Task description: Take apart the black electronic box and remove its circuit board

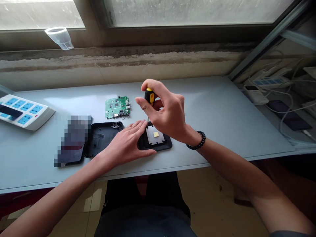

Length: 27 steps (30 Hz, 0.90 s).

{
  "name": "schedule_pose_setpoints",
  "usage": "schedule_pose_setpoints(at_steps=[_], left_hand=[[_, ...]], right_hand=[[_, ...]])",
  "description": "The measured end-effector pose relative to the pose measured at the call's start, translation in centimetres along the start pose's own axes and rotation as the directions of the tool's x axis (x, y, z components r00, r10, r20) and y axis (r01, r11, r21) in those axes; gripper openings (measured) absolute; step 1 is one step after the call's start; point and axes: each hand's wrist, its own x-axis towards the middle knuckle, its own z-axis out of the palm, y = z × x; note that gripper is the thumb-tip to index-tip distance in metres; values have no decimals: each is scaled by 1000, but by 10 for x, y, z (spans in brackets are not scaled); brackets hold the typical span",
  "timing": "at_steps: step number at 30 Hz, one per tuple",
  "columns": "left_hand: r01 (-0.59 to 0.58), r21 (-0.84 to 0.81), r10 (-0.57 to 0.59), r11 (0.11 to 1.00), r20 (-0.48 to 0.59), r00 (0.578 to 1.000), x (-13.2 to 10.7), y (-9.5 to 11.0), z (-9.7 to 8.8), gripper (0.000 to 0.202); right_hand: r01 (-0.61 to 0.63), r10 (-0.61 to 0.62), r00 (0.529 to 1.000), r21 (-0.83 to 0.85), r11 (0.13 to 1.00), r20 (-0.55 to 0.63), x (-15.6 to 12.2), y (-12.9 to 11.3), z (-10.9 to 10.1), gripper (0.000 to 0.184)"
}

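Note:
A yellow-and-black screwdriver (149, 96) is upright in my right hand (170, 110), whose fingers are wrapped round the handle. Its thin shaft reaches down to the upper left corner of a silver metal plate (152, 140), which carries a small cream pad (156, 134). That plate lies inside a black plastic cover (168, 144) on the table. My left hand (128, 140) rests over the cover's left side, fingers stretched flat and thumb spread along the near edge. Left of it sits a black open casing half (101, 136), partly hidden by my wrist. Beyond lies a green circuit board (117, 107).
At the left are a blurred-out dark slab (74, 141) and a white power strip (32, 112) with blue sockets and a dark object on it. A clear plastic cup (60, 38) is by the window. Cables (281, 93) and a dark phone (288, 115) lie at the right.

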Motion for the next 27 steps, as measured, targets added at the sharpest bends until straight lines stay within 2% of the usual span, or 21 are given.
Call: schedule_pose_setpoints(at_steps=[4, 8, 11, 15, 16, 17, 20, 22, 24, 26, 27], left_hand=[[6, 15, -6, 1000, -21, 1000, -1, -2, 3, 103], [26, 19, -26, 999, -11, 1000, -2, -2, 3, 109], [24, 17, -24, 1000, 2, 1000, -2, -2, 1, 112], [21, -17, -21, 1000, 27, 999, -2, -4, -5, 118], [18, -41, -17, 999, 34, 999, -2, -4, -7, 115], [16, -72, -13, 997, 40, 999, -2, -4, -10, 108], [17, -136, -19, 991, -13, 1000, 1, -5, -18, 71], [18, -132, -33, 991, -106, 994, 8, -6, -23, 54], [23, -123, -44, 992, -177, 983, 18, -9, -27, 47], [53, -114, -74, 992, -194, 978, 32, -13, -29, 42], [55, -105, -74, 993, -189, 979, 39, -16, -30, 40]], right_hand=[[-58, 58, 998, 7, 998, -24, 5, 8, -1, 19], [-132, 133, 991, 148, 980, 0, 10, 14, -10, 22], [-201, 219, 975, 255, 946, -46, 15, 20, -21, 30], [-240, 289, 953, 351, 905, -93, 25, 51, -31, 34], [-242, 294, 952, 375, 895, -88, 28, 62, -32, 33], [-261, 299, 954, 398, 879, -35, 30, 73, -33, 33], [-297, 340, 940, 433, 851, -23, 34, 98, -34, 36], [-377, 443, 895, 451, 809, -47, 36, 102, -36, 33], [-466, 557, 828, 474, 747, -62, 38, 99, -38, 24], [-524, 628, 776, 491, 696, -62, 40, 94, -41, 18], [-533, 639, 767, 496, 685, -58, 40, 92, -42, 17]])
